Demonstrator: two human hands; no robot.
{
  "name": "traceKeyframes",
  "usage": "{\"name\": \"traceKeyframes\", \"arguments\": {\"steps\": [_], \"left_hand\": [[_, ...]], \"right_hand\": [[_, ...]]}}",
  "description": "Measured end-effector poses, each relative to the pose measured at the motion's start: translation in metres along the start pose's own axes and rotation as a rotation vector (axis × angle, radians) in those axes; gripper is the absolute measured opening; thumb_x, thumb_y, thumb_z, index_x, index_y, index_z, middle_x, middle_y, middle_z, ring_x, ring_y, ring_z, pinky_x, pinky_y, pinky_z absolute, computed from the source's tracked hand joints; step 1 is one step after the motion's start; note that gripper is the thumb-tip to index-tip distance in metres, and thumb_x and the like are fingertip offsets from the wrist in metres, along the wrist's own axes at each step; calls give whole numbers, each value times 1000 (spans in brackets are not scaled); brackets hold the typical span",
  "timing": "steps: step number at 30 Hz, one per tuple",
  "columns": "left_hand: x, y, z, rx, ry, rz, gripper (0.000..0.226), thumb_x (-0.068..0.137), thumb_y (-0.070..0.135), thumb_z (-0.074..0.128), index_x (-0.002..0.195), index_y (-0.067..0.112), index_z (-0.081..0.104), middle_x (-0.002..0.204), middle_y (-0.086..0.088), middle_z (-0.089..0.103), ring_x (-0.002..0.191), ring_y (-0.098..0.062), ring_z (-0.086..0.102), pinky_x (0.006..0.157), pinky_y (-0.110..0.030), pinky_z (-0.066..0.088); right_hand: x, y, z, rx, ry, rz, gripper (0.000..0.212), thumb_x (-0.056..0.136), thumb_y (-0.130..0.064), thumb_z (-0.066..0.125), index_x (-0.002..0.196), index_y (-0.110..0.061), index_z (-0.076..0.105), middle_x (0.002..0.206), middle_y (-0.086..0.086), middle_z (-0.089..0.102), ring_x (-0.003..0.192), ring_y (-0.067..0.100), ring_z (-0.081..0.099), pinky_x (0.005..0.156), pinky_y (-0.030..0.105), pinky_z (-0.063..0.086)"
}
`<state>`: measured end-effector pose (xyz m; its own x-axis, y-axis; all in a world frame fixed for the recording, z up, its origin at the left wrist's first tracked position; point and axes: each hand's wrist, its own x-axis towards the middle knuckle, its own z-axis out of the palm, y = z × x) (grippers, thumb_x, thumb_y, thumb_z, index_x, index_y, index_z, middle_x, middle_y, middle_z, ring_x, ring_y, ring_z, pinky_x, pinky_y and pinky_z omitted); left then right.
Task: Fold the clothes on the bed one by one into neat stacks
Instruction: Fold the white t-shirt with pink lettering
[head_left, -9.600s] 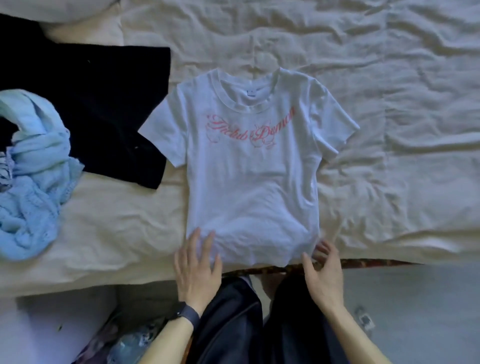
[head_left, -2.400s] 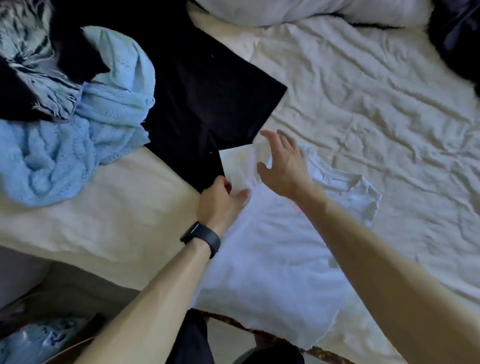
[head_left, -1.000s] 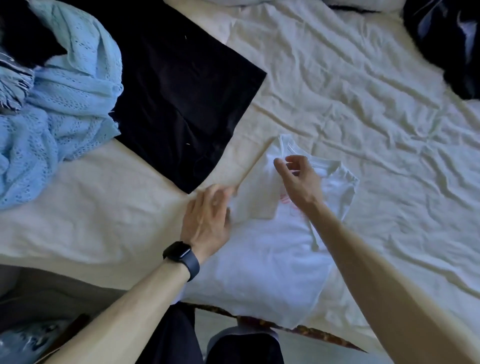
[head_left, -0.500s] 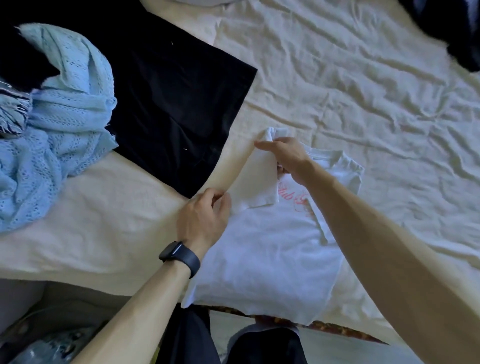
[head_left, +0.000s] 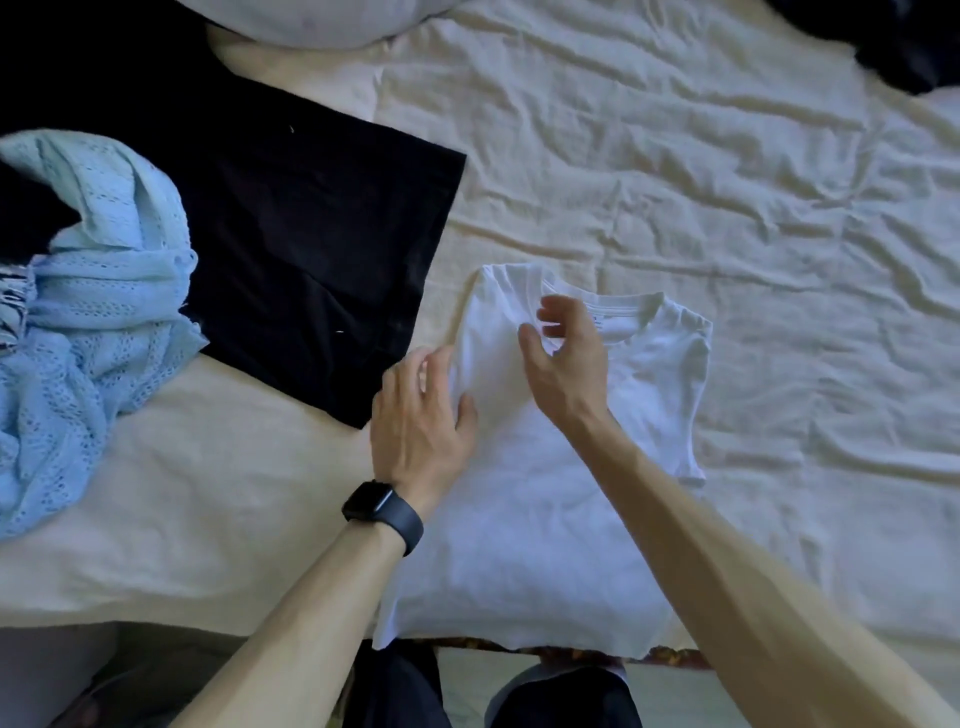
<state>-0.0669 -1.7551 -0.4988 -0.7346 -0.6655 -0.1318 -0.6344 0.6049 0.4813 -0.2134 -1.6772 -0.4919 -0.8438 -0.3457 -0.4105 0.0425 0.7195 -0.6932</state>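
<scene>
Left of T-shirt (head_left: 519, 519): black garment (head_left: 291, 228), blue knit (head_left: 93, 322)

Left hand (head_left: 421, 415) lies flat, fingers straight; right hand (head_left: 563, 358) hovers, loosely curled

Right forearm (head_left: 727, 545) hides part of the white T-shirt (head_left: 519, 519). Neck label (head_left: 597, 325) too small to read. Dark garment (head_left: 909, 41) cut off at top right corner, pillow (head_left: 311, 21) by top edge, blue knit (head_left: 93, 312) by left edge. Left hand (head_left: 421, 415) fingertips blurred.
</scene>
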Motion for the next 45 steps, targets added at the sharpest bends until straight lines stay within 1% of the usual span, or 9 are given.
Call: {"name": "traceKeyframes", "arguments": {"steps": [4, 9, 12, 17, 23, 29, 36, 41, 45], "left_hand": [[45, 14, 20, 317, -222, 406, 68, 97, 48, 37, 156, 14, 32, 163, -11, 27, 151, -27, 23, 121, -50, 16], [69, -5, 51, 593, -441, 449, 77, 93, 68, -4, 158, 28, -18, 166, -2, -21, 153, -22, -18, 122, -51, -10], [60, -1, 55, 571, -324, 452, 76, 95, 65, 3, 159, 28, -11, 165, -5, -20, 154, -26, -14, 120, -54, -11], [30, 4, 65, 497, -330, 588, 71, 98, 60, 13, 161, 30, 0, 168, 3, -7, 155, -19, -2, 118, -50, -16], [11, 2, 69, 554, -386, 470, 64, 102, 56, 10, 158, 34, -14, 166, 3, -21, 154, -20, -13, 118, -50, -17], [-129, -40, 34, 315, -308, 276, 65, 98, 50, 35, 159, 27, 26, 166, -6, 19, 152, -26, 20, 120, -53, 14], [-216, -43, 1, -415, -318, -779, 33, 93, 37, 69, 119, 25, 53, 109, 3, 65, 104, -27, 62, 76, -36, 49], [-221, -51, 0, -371, -435, -788, 43, 98, 44, 59, 71, 12, 52, 65, 1, 51, 64, -23, 50, 54, -34, 32], [-236, -66, -10, -321, -503, -699, 41, 99, 44, 56, 82, 7, 52, 74, -11, 51, 66, -25, 49, 61, -36, 33]], "right_hand": [[-48, 56, -8, -251, 248, -185, 40, 93, -28, 57, 130, -13, 59, 142, 3, 55, 131, 23, 48, 111, 31, 31], [-45, 125, -43, -583, 251, -80, 60, 100, -48, 41, 156, -29, 36, 169, 3, 16, 156, 24, 12, 121, 53, 16], [-22, 152, -57, -690, 19, -54, 65, 100, -57, 22, 161, -38, 12, 171, -1, -4, 156, 20, -7, 124, 58, 3], [-14, 159, -57, -742, 107, -215, 67, 102, -56, 31, 162, -33, 15, 171, 4, -1, 157, 24, -3, 124, 54, -4], [-58, 169, -59, -675, 50, -58, 68, 101, -58, 17, 163, -31, 5, 171, 2, -6, 157, 19, -11, 123, 46, -11], [-206, 201, -73, -212, 216, 393, 83, 96, -57, 53, 159, -13, 24, 166, 9, 22, 153, 24, 18, 124, 45, 19], [-265, 224, -81, 188, 40, 740, 29, 87, -35, 78, 110, -24, 62, 103, -3, 70, 96, 20, 66, 80, 38, 50], [-266, 246, -91, 385, -16, 679, 10, 93, -25, 73, 102, -20, 73, 98, 1, 76, 94, 21, 71, 80, 34, 55], [-288, 261, -100, 426, 4, 625, 8, 96, -22, 70, 99, -14, 71, 92, 2, 72, 85, 20, 66, 68, 32, 53]]}}
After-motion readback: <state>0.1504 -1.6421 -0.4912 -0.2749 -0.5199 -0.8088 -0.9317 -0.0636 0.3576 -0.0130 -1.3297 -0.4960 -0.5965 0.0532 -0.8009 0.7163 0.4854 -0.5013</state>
